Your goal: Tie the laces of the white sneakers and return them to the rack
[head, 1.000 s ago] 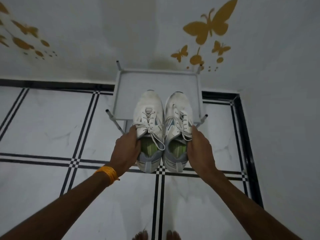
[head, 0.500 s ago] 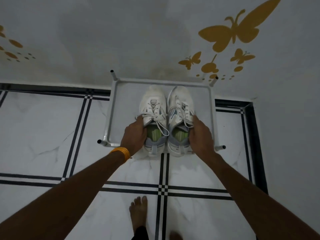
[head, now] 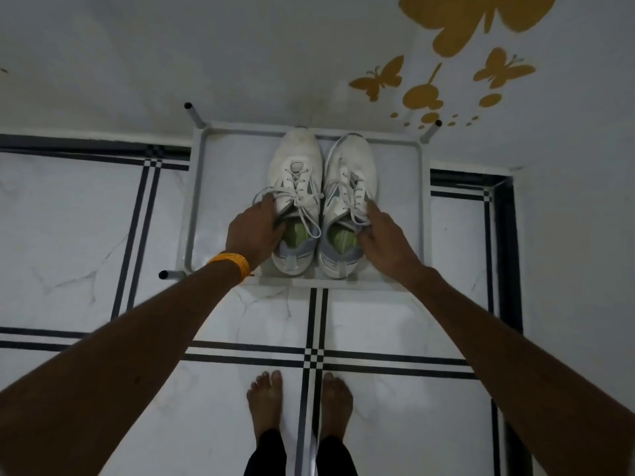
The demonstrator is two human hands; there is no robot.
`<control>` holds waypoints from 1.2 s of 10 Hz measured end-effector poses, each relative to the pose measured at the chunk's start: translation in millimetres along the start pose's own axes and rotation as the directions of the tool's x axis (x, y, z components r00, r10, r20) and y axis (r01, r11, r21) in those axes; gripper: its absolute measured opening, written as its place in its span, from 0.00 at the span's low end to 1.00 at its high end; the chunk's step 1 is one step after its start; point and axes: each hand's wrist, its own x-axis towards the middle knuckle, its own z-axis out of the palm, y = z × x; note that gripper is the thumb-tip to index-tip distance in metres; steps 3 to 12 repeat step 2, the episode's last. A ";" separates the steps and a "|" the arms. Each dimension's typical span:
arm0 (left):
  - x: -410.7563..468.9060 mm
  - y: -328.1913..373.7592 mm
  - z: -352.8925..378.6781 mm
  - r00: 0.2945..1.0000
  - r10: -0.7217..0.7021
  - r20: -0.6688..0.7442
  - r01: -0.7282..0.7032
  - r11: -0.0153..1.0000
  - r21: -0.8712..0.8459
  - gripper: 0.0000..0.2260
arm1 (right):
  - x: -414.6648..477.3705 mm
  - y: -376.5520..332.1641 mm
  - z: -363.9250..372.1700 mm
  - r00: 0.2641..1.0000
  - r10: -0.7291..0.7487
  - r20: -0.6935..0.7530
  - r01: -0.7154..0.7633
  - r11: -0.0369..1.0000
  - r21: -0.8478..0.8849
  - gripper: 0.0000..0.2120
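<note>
2 bare feet [head: 266, 403] stand on the tiled floor [head: 86, 235]. Farther out, the left hand [head: 256, 231] (an orange band [head: 232, 262] at its wrist) grasps the collar of the left sneaker [head: 295, 173], and the right hand [head: 383, 240] grips the right sneaker [head: 350, 173]. Both sneakers sit side by side, laces tied, toes to the wall, on the rack [head: 395, 214] shelf. Yellow butterfly decals [head: 378, 79] mark the wall.
</note>
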 end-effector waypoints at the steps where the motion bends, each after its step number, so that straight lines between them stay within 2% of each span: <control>1: -11.5 23.3 -34.9 0.999 0.015 -0.046 -0.010 0.995 0.094 0.31 | -18.7 -25.5 -40.5 1.000 -0.004 0.028 0.006 0.998 -0.065 0.32; 2: -19.4 53.9 -97.6 0.974 0.098 -0.204 -0.064 0.983 0.171 0.32 | -41.1 -70.1 -102.9 0.981 -0.090 -0.173 0.062 0.984 -0.165 0.33; 12: -19.4 53.9 -97.6 0.974 0.098 -0.204 -0.064 0.983 0.171 0.32 | -41.1 -70.1 -102.9 0.981 -0.090 -0.173 0.062 0.984 -0.165 0.33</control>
